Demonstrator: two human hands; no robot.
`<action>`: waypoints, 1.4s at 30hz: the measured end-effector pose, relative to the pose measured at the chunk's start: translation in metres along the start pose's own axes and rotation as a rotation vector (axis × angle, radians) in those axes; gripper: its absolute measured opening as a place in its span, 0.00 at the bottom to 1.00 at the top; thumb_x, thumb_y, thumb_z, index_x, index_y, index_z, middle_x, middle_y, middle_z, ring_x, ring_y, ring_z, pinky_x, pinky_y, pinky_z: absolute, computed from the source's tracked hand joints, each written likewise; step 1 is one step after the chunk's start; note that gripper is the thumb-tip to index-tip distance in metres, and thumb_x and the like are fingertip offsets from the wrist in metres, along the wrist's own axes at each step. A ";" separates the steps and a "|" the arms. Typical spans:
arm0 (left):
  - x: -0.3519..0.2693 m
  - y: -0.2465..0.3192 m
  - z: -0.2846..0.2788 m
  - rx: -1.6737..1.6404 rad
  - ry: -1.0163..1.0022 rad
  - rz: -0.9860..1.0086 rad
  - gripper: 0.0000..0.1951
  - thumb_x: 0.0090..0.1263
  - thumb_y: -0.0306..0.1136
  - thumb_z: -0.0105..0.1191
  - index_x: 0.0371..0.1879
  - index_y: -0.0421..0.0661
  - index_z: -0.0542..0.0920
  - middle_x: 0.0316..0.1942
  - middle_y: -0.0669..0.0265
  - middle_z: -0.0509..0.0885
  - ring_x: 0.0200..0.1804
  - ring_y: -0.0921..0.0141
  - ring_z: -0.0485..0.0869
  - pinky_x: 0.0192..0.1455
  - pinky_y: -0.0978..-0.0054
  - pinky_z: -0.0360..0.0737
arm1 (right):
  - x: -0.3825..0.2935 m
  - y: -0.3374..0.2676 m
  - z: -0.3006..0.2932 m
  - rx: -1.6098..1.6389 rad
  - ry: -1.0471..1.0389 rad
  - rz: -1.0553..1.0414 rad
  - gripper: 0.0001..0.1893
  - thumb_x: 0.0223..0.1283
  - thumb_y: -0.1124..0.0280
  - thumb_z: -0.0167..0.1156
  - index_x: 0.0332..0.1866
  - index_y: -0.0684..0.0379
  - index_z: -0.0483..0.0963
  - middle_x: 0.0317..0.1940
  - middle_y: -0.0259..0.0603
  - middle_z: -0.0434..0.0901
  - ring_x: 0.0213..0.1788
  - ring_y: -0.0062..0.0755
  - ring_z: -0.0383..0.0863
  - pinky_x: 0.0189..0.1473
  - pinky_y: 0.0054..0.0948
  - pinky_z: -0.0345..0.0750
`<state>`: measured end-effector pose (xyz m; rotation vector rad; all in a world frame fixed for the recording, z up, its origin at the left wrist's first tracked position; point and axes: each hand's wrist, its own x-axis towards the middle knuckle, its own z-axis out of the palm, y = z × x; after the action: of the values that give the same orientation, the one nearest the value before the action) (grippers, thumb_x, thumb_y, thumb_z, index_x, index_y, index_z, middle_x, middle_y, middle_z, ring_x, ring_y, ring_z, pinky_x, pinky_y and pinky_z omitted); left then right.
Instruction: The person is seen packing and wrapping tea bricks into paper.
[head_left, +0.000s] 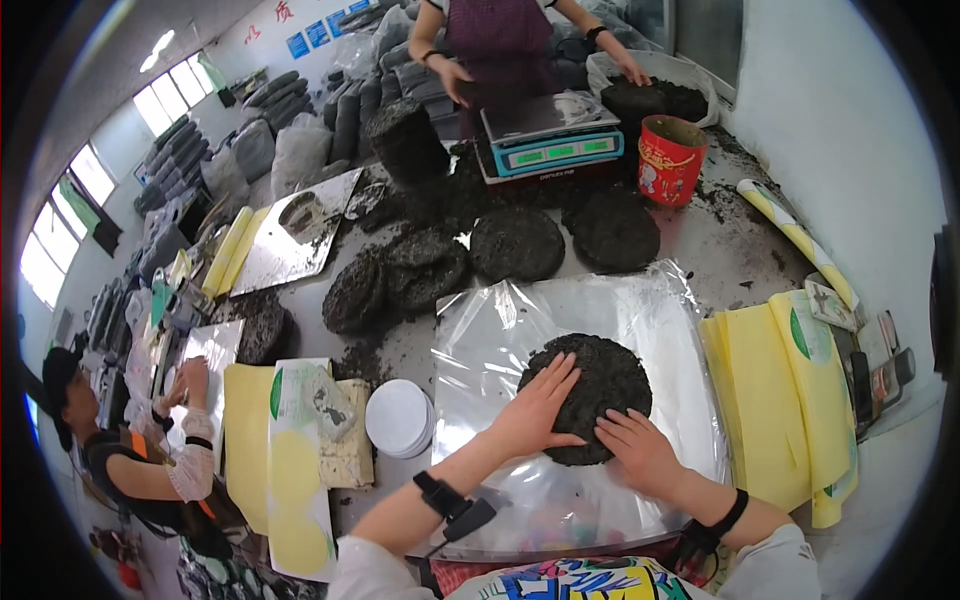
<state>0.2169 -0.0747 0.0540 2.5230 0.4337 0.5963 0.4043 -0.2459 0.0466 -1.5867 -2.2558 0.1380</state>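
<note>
A dark round cake of pressed, crumbly material (611, 375) lies flat on a shiny plastic-covered sheet (480, 352) before me. My left hand (534, 409) rests on the cake's left side, fingers spread over its top and thumb at its lower edge. Against its lower right edge lies my right hand (645, 454), fingertips on the dark surface. Neither hand is closed around it. A stack of white round discs (399, 417) stands left of the sheet. More dark round cakes (517, 244) lie beyond its far edge.
Yellow printed sheets (772, 405) lie at the right, others (251, 442) at the left. Further back stand a digital scale (559, 154), a red tin (671, 161) and a tall dark stack (405, 139). One person works across the table, another at the left. A wall borders the right side.
</note>
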 end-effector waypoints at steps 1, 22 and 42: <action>0.003 -0.005 0.003 0.074 -0.156 0.038 0.49 0.55 0.50 0.68 0.70 0.34 0.58 0.73 0.45 0.54 0.76 0.51 0.53 0.75 0.58 0.58 | 0.003 -0.004 0.000 0.070 -0.089 0.114 0.24 0.52 0.70 0.57 0.57 0.62 0.75 0.61 0.46 0.74 0.68 0.42 0.69 0.70 0.47 0.64; 0.017 -0.028 0.061 0.465 -0.498 -0.086 0.57 0.53 0.64 0.61 0.67 0.23 0.56 0.71 0.34 0.54 0.75 0.44 0.52 0.72 0.50 0.59 | 0.102 0.087 0.020 0.236 0.094 0.185 0.29 0.59 0.57 0.60 0.63 0.61 0.68 0.62 0.52 0.72 0.66 0.50 0.69 0.72 0.52 0.56; 0.009 -0.019 0.063 0.329 -0.303 -0.172 0.47 0.63 0.64 0.52 0.66 0.30 0.62 0.69 0.37 0.59 0.72 0.46 0.60 0.70 0.52 0.63 | 0.157 0.309 -0.085 1.156 0.804 0.928 0.17 0.64 0.66 0.57 0.54 0.64 0.72 0.47 0.39 0.81 0.47 0.33 0.81 0.48 0.34 0.78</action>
<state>0.2517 -0.0812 -0.0024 2.7847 0.6710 0.0759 0.6629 -0.0011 0.0736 -1.4043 -0.4701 0.7185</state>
